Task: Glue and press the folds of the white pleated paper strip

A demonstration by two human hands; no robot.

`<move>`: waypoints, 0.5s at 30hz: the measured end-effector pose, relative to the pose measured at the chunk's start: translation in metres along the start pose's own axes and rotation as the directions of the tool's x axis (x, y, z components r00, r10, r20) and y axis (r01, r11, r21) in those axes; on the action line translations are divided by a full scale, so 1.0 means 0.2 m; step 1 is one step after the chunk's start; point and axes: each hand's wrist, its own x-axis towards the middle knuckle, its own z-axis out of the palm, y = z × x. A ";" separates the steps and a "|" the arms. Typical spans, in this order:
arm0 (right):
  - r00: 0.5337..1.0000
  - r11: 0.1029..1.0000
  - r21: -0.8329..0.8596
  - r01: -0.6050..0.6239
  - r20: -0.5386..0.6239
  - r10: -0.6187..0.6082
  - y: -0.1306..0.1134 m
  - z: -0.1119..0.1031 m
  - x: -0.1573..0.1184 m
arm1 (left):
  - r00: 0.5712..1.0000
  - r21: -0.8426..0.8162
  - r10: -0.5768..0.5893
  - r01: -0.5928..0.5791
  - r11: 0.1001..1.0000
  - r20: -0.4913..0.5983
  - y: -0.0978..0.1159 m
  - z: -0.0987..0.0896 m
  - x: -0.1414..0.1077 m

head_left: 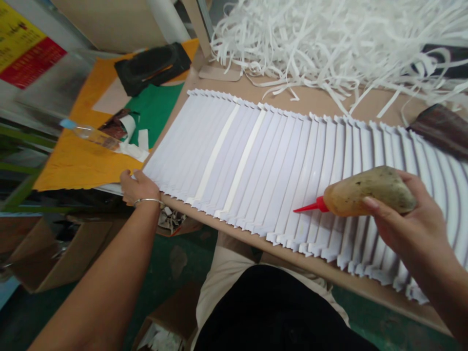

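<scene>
The bottle (369,191) hides some paper strips (292,165); the poster (25,44) at upper left is cut off and unreadable.

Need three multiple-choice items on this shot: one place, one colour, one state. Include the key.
1. Where is the squeeze bottle in the right hand?
A. Over the white paper strips
B. Over the shredded paper
C. Over the orange sheet

2. What colour is the bottle's nozzle?
A. Green
B. Red
C. White

3. How do the white paper strips lie?
A. Rolled up
B. Stacked in a box
C. Fanned in an overlapping row

Key:
1. A, the bottle is held above the strips.
2. B, the tapered tip is red.
3. C, their edges step along the row, each overlapping the next.
</scene>
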 end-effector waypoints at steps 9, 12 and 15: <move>0.938 0.892 -0.301 0.337 0.194 -0.289 -0.07 -0.04 -0.16 | 1.000 0.001 0.023 -0.023 1.000 -0.004 -0.03 0.03 0.02; 0.888 0.863 -0.212 0.460 0.141 -0.438 -0.08 -0.04 -0.09 | 1.000 0.016 0.020 -0.020 1.000 -0.005 -0.03 0.02 0.02; 0.873 0.878 0.016 0.478 -0.113 -0.474 -0.10 -0.01 0.08 | 1.000 0.025 0.019 -0.019 1.000 -0.007 -0.01 0.01 0.01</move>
